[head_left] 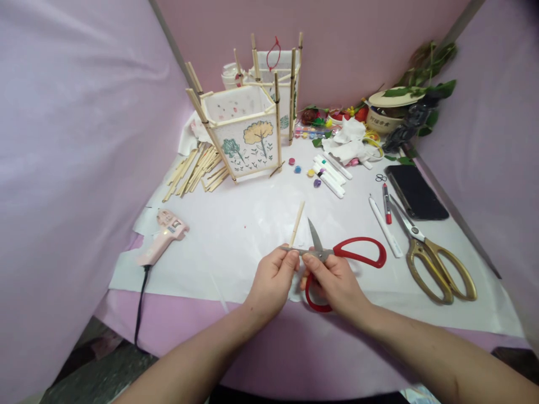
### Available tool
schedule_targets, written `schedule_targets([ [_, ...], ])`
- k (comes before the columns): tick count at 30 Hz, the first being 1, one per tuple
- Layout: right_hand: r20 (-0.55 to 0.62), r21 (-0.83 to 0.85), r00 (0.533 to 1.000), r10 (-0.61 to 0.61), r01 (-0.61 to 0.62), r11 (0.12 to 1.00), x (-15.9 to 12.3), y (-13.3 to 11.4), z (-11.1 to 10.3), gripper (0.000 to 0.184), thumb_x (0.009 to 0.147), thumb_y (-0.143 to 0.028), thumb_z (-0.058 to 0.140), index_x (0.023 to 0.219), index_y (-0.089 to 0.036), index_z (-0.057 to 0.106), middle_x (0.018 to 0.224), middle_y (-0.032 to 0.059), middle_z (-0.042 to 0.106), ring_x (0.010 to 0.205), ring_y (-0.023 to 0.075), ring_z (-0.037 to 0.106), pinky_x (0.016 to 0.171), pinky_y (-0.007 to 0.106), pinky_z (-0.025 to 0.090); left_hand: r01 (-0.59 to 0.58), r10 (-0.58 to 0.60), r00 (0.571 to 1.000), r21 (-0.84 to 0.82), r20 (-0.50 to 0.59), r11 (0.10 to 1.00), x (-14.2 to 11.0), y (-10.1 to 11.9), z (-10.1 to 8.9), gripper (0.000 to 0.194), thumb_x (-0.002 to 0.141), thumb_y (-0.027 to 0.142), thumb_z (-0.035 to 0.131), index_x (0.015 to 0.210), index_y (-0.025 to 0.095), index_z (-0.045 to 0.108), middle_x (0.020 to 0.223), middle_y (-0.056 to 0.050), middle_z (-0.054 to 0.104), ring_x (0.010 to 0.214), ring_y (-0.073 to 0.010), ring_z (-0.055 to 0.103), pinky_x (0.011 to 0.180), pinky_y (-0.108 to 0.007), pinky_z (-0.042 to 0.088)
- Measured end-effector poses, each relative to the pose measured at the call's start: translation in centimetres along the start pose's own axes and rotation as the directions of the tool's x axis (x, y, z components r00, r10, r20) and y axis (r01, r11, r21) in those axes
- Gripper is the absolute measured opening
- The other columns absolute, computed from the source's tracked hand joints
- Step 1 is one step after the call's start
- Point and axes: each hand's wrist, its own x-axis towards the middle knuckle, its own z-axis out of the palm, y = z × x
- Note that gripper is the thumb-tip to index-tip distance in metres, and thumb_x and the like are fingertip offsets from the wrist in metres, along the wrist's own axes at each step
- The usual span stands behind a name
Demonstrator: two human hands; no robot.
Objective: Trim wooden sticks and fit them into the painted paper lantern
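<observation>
Pinched in my left hand (273, 275) is a thin wooden stick (297, 223), its free end pointing up and away from me. My right hand (332, 280) grips red-handled scissors (360, 251) near the pivot, not through the handle loops. The scissor blades are spread apart. One blade lies across the stick close to my left thumb, and the other points away over the table. The fingertips of both hands nearly meet. Behind them stands a paper lantern (252, 147) with a stick frame and drawn trees on its front panel.
Loose wooden sticks (197, 168) lie left of the lantern, with a pink glue gun (164, 238) and its cord nearer me. A second lantern (275, 76) stands behind. On the right are white markers (330, 177), gold-handled scissors (435, 261), a phone (416, 192) and a lidded tub (385, 115).
</observation>
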Motion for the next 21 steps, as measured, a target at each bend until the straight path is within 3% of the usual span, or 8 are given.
schedule_targets([
  [7,-0.11,-0.012,0.993,-0.054,0.053,0.999,-0.4,0.6,0.3,0.051,0.087,-0.055,0.048,0.059,-0.016,0.065,0.05,0.002,0.055,0.04,0.0085,0.037,0.04,0.023,0.027,-0.033,0.034,0.999,0.041,-0.028,0.999,0.0,0.4,0.1,0.047,0.082,0.057,0.051,0.057,0.018,0.043,0.043,0.006,0.032,0.041,-0.0066,0.026,0.041,-0.021,0.019],
  [11,-0.141,0.058,0.99,-0.027,0.036,0.998,-0.2,0.4,0.1,0.051,0.087,-0.056,0.048,0.06,-0.016,0.063,0.042,-0.0001,0.048,0.04,0.0098,0.037,0.04,0.023,0.028,0.003,-0.003,1.0,0.001,0.007,1.0,0.2,0.2,0.0,0.048,0.084,0.058,0.048,0.059,0.017,0.042,0.044,0.008,0.029,0.039,-0.0047,0.024,0.04,-0.019,0.02],
  [16,-0.017,0.083,0.999,0.039,-0.038,0.996,0.5,0.1,-0.4,0.053,0.086,-0.058,0.047,0.059,-0.016,0.06,0.042,-0.0006,0.048,0.037,0.008,0.033,0.038,0.022,0.024,0.026,-0.001,0.99,-0.171,0.142,0.985,0.2,-0.1,0.3,0.034,0.086,0.053,0.05,0.082,0.02,0.041,0.05,0.01,0.032,0.039,-0.0039,0.023,0.038,-0.016,0.019],
  [21,0.111,0.03,0.992,0.059,-0.062,0.998,0.7,-0.1,-0.4,0.056,0.088,-0.057,0.045,0.057,-0.014,0.063,0.042,-0.0011,0.047,0.036,0.0066,0.032,0.038,0.022,0.022,0.067,-0.039,0.988,-0.193,0.148,0.979,0.3,-0.2,0.3,0.039,0.083,0.056,0.051,0.077,0.02,0.04,0.05,0.011,0.027,0.039,-0.0038,0.022,0.037,-0.017,0.019],
])
